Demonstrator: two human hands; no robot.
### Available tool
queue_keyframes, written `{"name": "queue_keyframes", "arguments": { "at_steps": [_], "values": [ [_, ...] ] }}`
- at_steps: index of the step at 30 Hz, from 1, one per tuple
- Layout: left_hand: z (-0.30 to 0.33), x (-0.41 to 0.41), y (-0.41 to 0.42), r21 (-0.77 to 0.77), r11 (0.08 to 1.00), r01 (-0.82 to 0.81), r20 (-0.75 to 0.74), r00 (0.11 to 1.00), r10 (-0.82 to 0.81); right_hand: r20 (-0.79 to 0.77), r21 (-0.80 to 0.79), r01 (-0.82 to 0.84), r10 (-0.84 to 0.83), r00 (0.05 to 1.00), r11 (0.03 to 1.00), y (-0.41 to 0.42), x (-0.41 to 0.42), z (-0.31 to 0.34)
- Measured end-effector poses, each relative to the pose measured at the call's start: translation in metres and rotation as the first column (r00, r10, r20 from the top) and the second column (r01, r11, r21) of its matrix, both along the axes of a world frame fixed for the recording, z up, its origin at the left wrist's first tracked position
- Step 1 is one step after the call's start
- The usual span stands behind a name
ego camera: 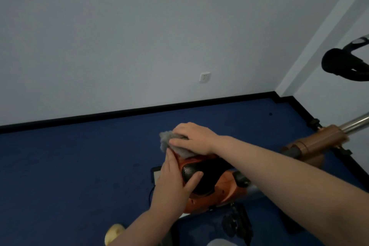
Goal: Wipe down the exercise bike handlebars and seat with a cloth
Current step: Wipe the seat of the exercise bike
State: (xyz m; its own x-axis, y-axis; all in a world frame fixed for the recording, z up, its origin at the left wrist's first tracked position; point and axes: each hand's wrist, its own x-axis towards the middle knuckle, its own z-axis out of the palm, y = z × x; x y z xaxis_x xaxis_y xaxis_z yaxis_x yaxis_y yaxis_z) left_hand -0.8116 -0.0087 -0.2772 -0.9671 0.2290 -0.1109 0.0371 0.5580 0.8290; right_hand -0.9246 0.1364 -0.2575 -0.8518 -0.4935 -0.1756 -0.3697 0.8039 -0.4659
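The exercise bike's seat [201, 173] is black in the middle with an orange rim, low in the centre of the head view. A grey cloth [165, 140] lies over the seat's far end. My right hand [193, 138] presses down on the cloth with its fingers spread over it. My left hand [175, 181] rests on the seat's near left side, thumb laid across the black padding. The black handlebar [343, 66] sticks in from the right edge, well above and away from both hands.
A brown frame sleeve with a steel post [327, 138] runs up to the right. A black pedal [237, 223] hangs below the seat. Blue carpet [79, 166] covers the floor up to a black skirting and a pale wall with a socket [205, 77].
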Motion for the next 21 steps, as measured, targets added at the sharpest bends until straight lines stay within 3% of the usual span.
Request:
{"name": "queue_keyframes", "arguments": {
  "at_steps": [3,6,8,11,13,16,18,21],
  "values": [
    [-0.002,0.004,-0.003,-0.131,0.991,-0.001,0.049,0.999,0.007,0.104,0.105,0.154,-0.165,0.981,0.983,-0.014,-0.013,0.001],
    [-0.004,0.009,-0.005,-0.115,0.993,0.003,0.080,0.997,0.006,-0.105,0.166,-0.101,0.120,0.987,0.981,-0.023,-0.003,-0.003],
    [-0.004,0.009,-0.007,-0.156,0.988,0.005,0.096,0.995,0.010,-0.118,0.100,-0.195,0.207,0.971,0.976,-0.015,-0.002,-0.001],
    [-0.003,0.008,-0.007,-0.267,0.964,0.020,0.055,0.998,-0.006,0.104,0.057,0.059,-0.064,0.992,0.997,-0.015,-0.018,0.004],
    [-0.003,0.008,-0.008,-0.294,0.955,0.034,0.063,0.998,-0.017,0.129,0.119,0.142,-0.157,0.979,0.983,-0.024,-0.021,0.005],
    [-0.003,0.006,-0.008,-0.312,0.948,0.063,0.117,0.993,-0.027,-0.172,0.134,-0.181,0.203,0.964,0.974,-0.024,-0.001,0.000],
    [-0.004,0.006,-0.007,-0.325,0.943,0.068,0.122,0.992,-0.029,-0.164,0.062,-0.321,0.327,0.931,0.945,-0.010,-0.001,0.002],
    [-0.005,0.006,-0.006,-0.354,0.932,0.080,0.094,0.994,-0.049,0.122,-0.018,0.004,-0.002,0.993,1.000,-0.008,-0.018,0.005]
  ]
}}
